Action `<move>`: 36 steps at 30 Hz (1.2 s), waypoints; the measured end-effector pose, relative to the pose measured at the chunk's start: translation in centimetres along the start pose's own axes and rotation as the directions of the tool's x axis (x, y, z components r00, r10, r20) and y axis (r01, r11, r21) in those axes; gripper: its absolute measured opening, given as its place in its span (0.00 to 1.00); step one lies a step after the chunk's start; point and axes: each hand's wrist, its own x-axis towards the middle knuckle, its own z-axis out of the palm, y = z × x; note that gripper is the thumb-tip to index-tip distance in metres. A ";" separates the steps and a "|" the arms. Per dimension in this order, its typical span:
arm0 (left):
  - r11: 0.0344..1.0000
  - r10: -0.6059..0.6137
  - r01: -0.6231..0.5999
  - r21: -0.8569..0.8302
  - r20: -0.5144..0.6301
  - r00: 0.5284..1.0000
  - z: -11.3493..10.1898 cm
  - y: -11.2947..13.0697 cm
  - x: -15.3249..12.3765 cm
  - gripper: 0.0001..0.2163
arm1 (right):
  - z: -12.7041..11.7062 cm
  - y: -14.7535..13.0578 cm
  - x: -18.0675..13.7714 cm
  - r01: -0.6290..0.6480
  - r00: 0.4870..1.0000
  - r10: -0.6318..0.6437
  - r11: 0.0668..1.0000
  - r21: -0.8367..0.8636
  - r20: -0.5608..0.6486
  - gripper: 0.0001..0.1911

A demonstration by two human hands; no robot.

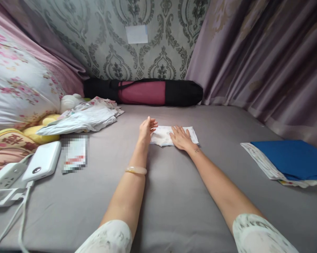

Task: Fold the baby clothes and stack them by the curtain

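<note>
A small folded white cloth (pixel 163 136) with a faint pattern lies flat on the grey bed sheet. On its right half my right hand (pixel 182 137) rests palm down, fingers spread. My left hand (pixel 147 130) is at the cloth's left end, turned on its side with loosely bent fingers and nothing visible in them. Whether its lower edge touches the cloth, I cannot tell.
At the right lies a stack of folded fabric with a blue piece (pixel 292 158) on top. Leftward are crumpled light clothes (pixel 87 116), a blurred packet (pixel 75 154), a white power bank (pixel 44 160) and a power strip (pixel 9 175). A black-and-maroon long bag (pixel 142 93) lies along the wall.
</note>
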 end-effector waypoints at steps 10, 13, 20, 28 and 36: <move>0.833 0.152 -0.245 0.496 0.219 0.964 0.7 -1.1 -0.3 0.15 | -0.9 1.8 0.1 0.009 1.000 -0.010 0.998 0.066 0.009 0.33; 0.570 0.169 -0.382 0.727 0.350 0.921 1.4 -2.1 -0.9 0.13 | -1.1 3.0 0.0 -0.044 0.999 0.044 0.999 0.015 -0.026 0.32; -0.168 0.015 -0.502 0.848 0.511 0.859 2.1 -3.8 -3.0 0.23 | -0.7 3.7 -0.2 -0.114 0.993 0.115 0.993 -0.013 0.022 0.32; -0.277 -0.035 -0.471 0.837 0.481 0.876 1.7 -4.4 -2.5 0.25 | -0.5 3.5 -0.1 -0.126 0.990 0.124 0.991 0.039 0.060 0.32; -0.191 0.214 -0.276 0.942 0.315 0.925 1.4 -1.4 -2.3 0.17 | -2.7 7.5 1.0 -0.195 0.959 0.246 0.933 0.303 -0.140 0.21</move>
